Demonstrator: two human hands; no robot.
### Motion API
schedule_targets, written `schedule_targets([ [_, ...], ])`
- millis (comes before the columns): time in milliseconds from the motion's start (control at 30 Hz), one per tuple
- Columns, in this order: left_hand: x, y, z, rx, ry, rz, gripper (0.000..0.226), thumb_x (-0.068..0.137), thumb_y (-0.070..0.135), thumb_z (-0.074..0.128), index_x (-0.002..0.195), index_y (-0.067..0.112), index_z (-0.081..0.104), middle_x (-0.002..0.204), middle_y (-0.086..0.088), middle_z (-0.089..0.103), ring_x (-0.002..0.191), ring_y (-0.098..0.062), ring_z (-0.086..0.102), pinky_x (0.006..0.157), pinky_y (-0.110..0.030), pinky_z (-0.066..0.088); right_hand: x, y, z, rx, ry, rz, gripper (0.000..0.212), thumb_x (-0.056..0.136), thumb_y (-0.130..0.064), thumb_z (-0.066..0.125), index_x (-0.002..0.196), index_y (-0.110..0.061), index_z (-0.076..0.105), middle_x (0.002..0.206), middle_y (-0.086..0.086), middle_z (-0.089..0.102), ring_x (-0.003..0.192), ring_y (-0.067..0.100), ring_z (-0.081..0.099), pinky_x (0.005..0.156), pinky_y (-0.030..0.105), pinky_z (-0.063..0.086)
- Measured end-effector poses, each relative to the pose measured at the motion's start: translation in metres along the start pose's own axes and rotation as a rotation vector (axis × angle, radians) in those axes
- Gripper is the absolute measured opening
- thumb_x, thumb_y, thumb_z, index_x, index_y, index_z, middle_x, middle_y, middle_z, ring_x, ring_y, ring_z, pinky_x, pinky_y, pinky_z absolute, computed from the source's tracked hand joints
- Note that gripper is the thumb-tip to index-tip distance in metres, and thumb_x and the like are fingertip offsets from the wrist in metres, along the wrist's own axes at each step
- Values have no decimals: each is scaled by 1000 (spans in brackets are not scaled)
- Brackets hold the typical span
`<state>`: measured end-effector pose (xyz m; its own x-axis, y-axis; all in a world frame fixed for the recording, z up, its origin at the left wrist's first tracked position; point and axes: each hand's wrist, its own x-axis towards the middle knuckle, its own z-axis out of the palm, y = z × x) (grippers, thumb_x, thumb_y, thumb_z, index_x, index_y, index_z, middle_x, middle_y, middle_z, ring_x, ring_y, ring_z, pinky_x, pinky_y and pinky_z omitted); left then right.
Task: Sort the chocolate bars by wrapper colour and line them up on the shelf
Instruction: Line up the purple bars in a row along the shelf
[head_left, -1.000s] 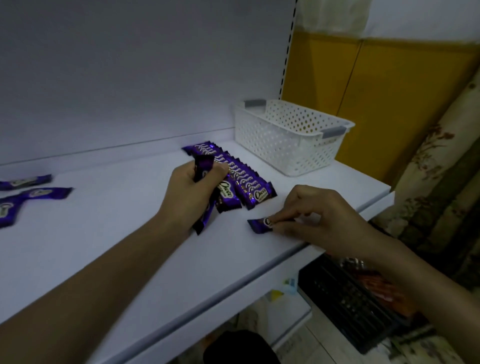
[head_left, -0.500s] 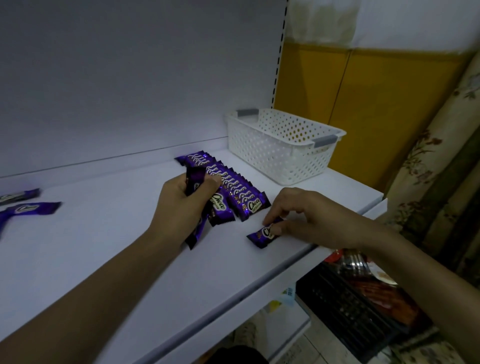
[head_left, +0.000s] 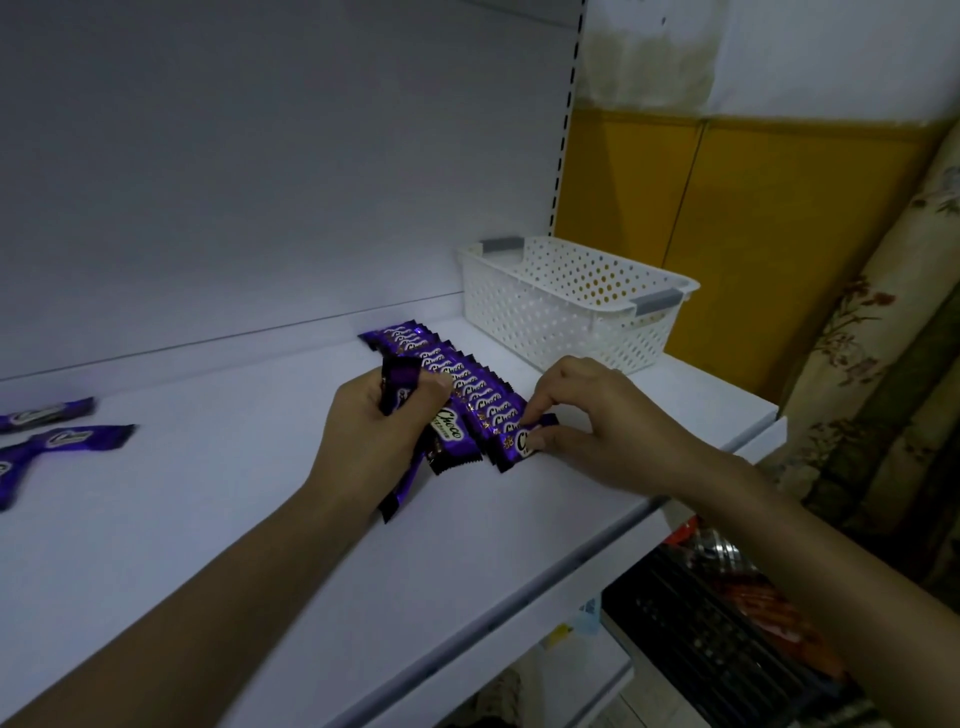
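A row of several overlapping purple chocolate bars (head_left: 457, 376) runs from the back of the white shelf (head_left: 208, 519) toward its front edge. My right hand (head_left: 597, 426) pinches one purple bar (head_left: 511, 441) that lies against the near end of the row. My left hand (head_left: 374, 431) grips a bunch of purple bars (head_left: 452, 434); their ends stick out above and below the fist. Loose purple bars (head_left: 78, 439) lie at the shelf's far left.
A white perforated basket (head_left: 571, 306) with grey handles stands at the shelf's back right corner. Right of the shelf are a yellow panel (head_left: 753, 218) and a floral curtain (head_left: 883, 364). Below the shelf edge sits a dark crate (head_left: 727, 634).
My right hand has slid its bar from the open shelf up against the near end of the row. My left hand has kept its bunch almost still.
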<state>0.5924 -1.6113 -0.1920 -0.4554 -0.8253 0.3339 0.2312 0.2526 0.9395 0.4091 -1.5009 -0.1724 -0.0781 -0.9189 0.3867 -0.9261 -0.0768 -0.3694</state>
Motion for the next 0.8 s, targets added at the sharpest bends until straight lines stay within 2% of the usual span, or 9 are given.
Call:
schedule_targets([
  [133,-1,0,0,-10,-13,11,14,89,17,65,76,14,70,69,4,72,62,-7,67,56,-18,51,0,-2,-1,-1,-14,-9,19,83,-25,71,100,-17,72,103,-1,59,101,14,52,87,36,45],
  [200,-1,1,0,3,-23,25,13,89,17,64,78,15,70,70,3,73,64,-7,68,56,-17,51,0,-7,-1,87,42,-49,16,89,-18,64,100,-11,73,100,3,62,97,17,56,82,29,46],
  [267,-1,2,0,10,-11,33,14,89,17,64,77,17,70,70,3,73,63,-7,68,56,-17,51,0,-21,2,255,72,-35,32,93,-30,52,96,-5,72,92,7,67,87,17,60,74,26,48],
  [333,-1,2,0,10,4,41,15,89,16,65,75,19,70,71,2,73,64,-10,69,57,-19,52,2,-37,7,386,65,23,52,92,-47,46,85,-2,70,77,11,68,73,22,62,66,34,48],
  [433,-3,3,0,64,18,104,13,87,18,68,74,17,70,68,-1,71,65,-12,67,60,-26,54,8,-56,19,442,25,70,36,86,-40,65,67,-10,67,56,2,59,53,15,52,52,29,41],
  [500,-4,4,-1,107,25,155,14,84,25,70,76,14,69,69,-2,70,66,-12,65,62,-26,54,12,-61,23,487,12,112,26,79,-27,74,68,-6,66,50,-8,54,49,4,47,53,21,37],
  [600,-6,7,-2,73,22,149,19,76,39,67,77,20,69,72,4,72,68,-9,69,60,-18,52,13,-58,23,600,16,196,20,81,-19,74,77,0,68,59,5,63,55,12,57,58,29,45],
  [667,-6,8,-2,77,14,131,23,71,44,67,75,22,67,71,6,72,66,-8,69,58,-17,51,10,-57,22,666,22,222,14,83,-14,71,78,-1,69,58,2,65,52,12,61,55,26,49],
  [800,-5,5,-2,139,-8,97,43,64,59,71,77,18,65,71,4,71,66,-13,68,61,-28,53,7,-56,29,675,68,277,14,83,-10,70,79,2,67,62,9,67,48,13,63,51,24,51],
])
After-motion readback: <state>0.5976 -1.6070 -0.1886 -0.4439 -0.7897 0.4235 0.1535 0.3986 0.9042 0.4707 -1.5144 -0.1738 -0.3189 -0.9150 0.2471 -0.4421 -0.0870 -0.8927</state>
